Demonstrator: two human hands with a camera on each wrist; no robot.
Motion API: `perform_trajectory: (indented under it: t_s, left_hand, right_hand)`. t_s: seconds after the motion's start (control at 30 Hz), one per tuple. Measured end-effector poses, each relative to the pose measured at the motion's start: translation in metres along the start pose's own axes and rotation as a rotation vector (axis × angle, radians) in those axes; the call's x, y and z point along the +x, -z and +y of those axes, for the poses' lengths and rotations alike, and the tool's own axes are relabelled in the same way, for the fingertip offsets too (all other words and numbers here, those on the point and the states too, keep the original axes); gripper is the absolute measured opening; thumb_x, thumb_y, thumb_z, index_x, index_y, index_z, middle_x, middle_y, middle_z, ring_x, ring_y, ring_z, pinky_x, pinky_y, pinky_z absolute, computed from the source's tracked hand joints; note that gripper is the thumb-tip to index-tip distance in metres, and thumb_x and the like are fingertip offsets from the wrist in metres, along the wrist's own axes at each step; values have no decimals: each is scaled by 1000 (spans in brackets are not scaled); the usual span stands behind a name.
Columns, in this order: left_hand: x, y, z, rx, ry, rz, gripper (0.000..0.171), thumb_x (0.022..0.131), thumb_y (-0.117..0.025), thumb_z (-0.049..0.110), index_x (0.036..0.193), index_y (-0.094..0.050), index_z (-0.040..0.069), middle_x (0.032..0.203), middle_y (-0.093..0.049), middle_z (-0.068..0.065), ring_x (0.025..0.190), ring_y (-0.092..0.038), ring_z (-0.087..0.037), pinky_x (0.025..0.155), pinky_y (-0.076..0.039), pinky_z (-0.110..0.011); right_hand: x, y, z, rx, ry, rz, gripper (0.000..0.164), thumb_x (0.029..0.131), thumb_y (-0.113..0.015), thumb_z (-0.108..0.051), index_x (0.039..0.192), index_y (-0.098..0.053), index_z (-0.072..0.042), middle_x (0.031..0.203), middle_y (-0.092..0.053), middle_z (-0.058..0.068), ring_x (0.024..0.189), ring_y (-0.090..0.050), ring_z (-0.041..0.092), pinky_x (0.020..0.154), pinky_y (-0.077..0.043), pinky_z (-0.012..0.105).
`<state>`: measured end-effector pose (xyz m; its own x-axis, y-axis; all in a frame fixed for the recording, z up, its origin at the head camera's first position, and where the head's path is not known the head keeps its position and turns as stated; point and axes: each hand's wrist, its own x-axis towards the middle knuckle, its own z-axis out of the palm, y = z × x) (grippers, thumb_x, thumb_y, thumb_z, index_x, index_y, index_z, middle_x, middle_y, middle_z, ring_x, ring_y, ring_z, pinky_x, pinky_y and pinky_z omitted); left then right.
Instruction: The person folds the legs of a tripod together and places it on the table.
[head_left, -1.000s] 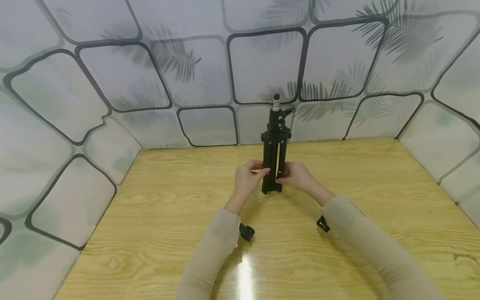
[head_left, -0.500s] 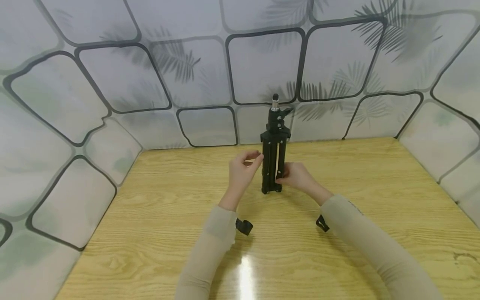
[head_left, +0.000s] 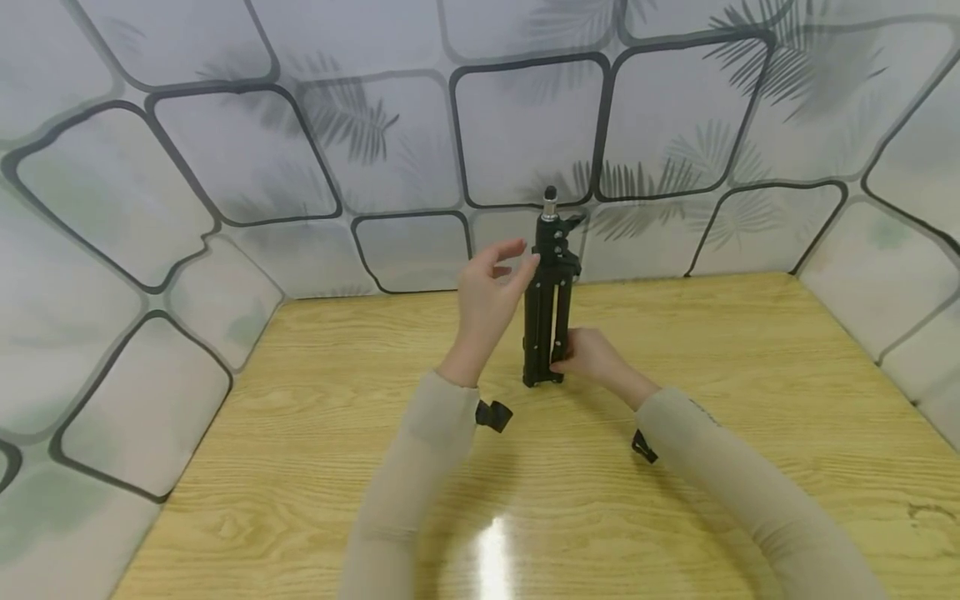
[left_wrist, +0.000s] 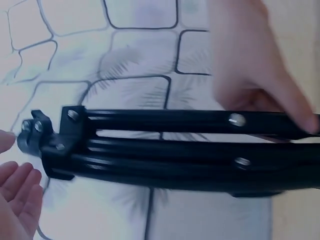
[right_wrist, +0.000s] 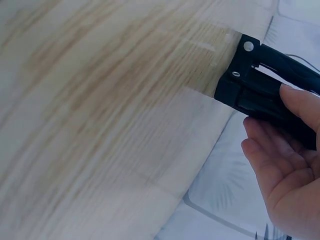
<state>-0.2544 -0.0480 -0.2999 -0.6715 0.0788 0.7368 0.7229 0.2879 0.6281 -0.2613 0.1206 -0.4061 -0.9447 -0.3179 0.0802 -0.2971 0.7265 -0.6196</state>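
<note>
A folded black light stand [head_left: 538, 325] stands upright on its feet near the back of the table, a silver spigot [head_left: 551, 206] at its top. My right hand [head_left: 596, 356] grips the lower part of a leg from the right; thumb and fingers lie round it in the right wrist view, too [right_wrist: 290, 170]. Beside the upper collar, to its left, my left hand [head_left: 486, 304] is raised with fingers spread loosely and nothing between them. In the left wrist view its fingers [left_wrist: 17, 192] are apart from the collar [left_wrist: 60, 145]. A small knob [head_left: 573, 222] juts from the stand's upper right.
The wooden table [head_left: 337, 433] runs to patterned walls [head_left: 412, 167] at the back and both sides. The stand is close to the back wall. Black wrist-worn pieces [head_left: 495, 416] show under each sleeve.
My left hand has let go of the stand's lower leg and risen along its left side to collar height. The right hand keeps its grip; the stand has hardly moved.
</note>
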Motion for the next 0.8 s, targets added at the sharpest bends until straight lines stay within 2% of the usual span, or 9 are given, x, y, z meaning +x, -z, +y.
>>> perform_trajectory:
  t_s: [0.13,0.4,0.57,0.8]
  left_hand:
    - [13,-5,9,28,27,-47,35,83,-63,20,110,-58,-1,106,-61,-9,98,-54,-12,78,-46,-23]
    - [28,-11,16,45,69,-58,33,82,-65,21,108,-59,2,105,-61,-6,97,-55,-11,77,-45,-19]
    - [39,-13,22,40,85,-65,33,84,-62,24,110,-59,4,105,-61,-3,97,-55,-8,76,-44,-19]
    - [48,-17,25,-3,90,-56,27,85,-61,17,106,-60,1,98,-64,-7,91,-58,-11,72,-46,-16]
  right_hand:
    - [1,-3,0,-26,-13,-16,27,71,-73,-10,90,-61,3,72,-64,8,64,-60,19,58,-50,31]
    - [-2,-13,4,-140,-1,-73,22,68,-76,-16,76,-61,-1,60,-58,1,53,-52,14,51,-44,28]
    - [-3,-16,6,-129,-2,-70,21,69,-75,-18,70,-60,-2,54,-55,0,47,-45,11,45,-39,26]
    - [-1,-17,6,-101,-31,-65,23,73,-73,-23,69,-60,-4,53,-55,1,45,-49,12,45,-41,25]
